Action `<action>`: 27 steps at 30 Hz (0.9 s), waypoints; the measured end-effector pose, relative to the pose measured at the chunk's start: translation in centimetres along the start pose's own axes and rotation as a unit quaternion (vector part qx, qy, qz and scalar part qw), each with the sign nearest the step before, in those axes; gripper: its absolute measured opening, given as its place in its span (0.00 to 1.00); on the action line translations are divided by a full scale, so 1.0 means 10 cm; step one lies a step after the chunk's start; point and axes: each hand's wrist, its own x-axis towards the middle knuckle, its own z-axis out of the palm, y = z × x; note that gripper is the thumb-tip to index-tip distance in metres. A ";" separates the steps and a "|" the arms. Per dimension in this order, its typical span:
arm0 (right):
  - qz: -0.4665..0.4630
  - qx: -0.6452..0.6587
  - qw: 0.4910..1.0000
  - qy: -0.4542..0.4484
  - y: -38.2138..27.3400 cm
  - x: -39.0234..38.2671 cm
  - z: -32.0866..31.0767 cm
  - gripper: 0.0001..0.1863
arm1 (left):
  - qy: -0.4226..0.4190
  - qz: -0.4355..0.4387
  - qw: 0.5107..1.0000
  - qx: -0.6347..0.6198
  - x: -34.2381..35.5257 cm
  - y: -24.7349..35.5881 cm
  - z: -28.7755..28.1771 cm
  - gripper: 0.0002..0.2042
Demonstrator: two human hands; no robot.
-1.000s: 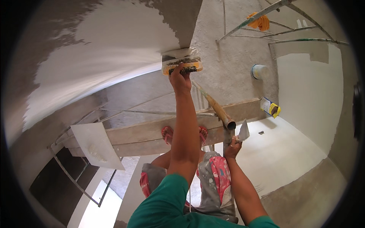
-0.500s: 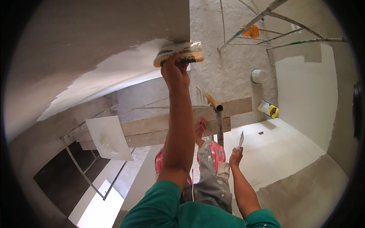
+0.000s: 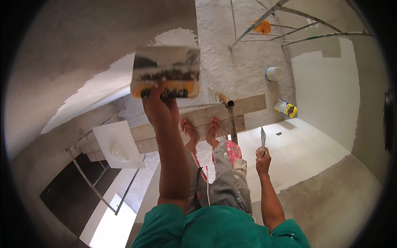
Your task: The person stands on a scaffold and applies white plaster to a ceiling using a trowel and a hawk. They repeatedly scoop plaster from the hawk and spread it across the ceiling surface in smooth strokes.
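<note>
Gripping a wide filling blade (image 3: 165,68) in our left hand (image 3: 162,108), we close our fingers around its orange and black handle, the flat edge beyond our fingertips. Left of that hand we see a wall (image 3: 62,53) partly coated white; we cannot tell whether the blade touches it. Our right hand (image 3: 263,161) is closed around a small trowel (image 3: 263,137), whose thin blade points away ahead of the hand. Nearer us and left of our left hand, we have a white board (image 3: 124,131) bearing pale paste (image 3: 119,152). Ahead of our right hand, we see a yellow-and-blue bag (image 3: 285,108) and, beyond it, a pale bucket (image 3: 273,74).
</note>
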 end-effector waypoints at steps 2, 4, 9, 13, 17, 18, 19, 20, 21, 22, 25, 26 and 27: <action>-0.052 -0.045 0.997 -0.048 -0.60 0.06 -0.02 0.11 | -0.003 -0.003 1.000 0.025 -0.04 -0.05 -0.31 0.22; -0.165 -0.051 0.982 -0.078 -1.18 0.14 0.02 0.13 | -0.007 -0.002 0.999 0.051 -0.13 -0.09 -0.49 0.26; -0.306 -0.028 0.942 -0.136 -2.34 0.21 0.15 0.18 | -0.020 -0.025 0.997 0.066 -0.26 0.13 -0.62 0.28; -0.341 -0.058 0.926 -0.154 -2.78 0.20 0.25 0.21 | 0.006 -0.035 0.994 0.107 -0.39 0.28 -0.56 0.24; -0.367 -0.104 0.910 -0.160 -2.95 0.19 0.20 0.20 | -0.165 -0.038 0.952 0.254 -0.47 0.43 -0.77 0.18; -0.377 -0.123 0.904 -0.158 -2.98 0.20 0.19 0.20 | -0.229 0.011 0.916 0.329 -0.47 0.49 -0.75 0.19; -0.385 -0.142 0.898 -0.156 -3.02 0.22 0.18 0.20 | -0.290 0.059 0.867 0.400 -0.46 0.57 -0.66 0.19; -0.389 -0.153 0.895 -0.154 -3.08 0.22 0.16 0.20 | -0.348 0.106 0.807 0.466 -0.44 0.64 -0.59 0.20; -0.393 -0.162 0.892 -0.153 -3.16 0.21 0.16 0.20 | -0.380 0.177 0.747 0.517 -0.40 0.67 -0.54 0.22; -0.397 -0.172 0.889 -0.153 -3.20 0.21 0.17 0.21 | -0.407 0.246 0.677 0.561 -0.36 0.70 -0.49 0.25; -0.443 -0.106 0.879 -0.138 -3.17 0.24 0.27 0.22 | -0.423 0.335 0.578 0.613 -0.16 0.79 -0.44 0.27; -0.449 -0.096 0.878 -0.133 -3.17 0.23 0.29 0.22 | -0.414 0.356 0.566 0.618 -0.07 0.79 -0.45 0.28; -0.458 -0.085 0.875 -0.129 -3.19 0.21 0.31 0.22 | -0.403 0.378 0.553 0.624 0.01 0.81 -0.48 0.29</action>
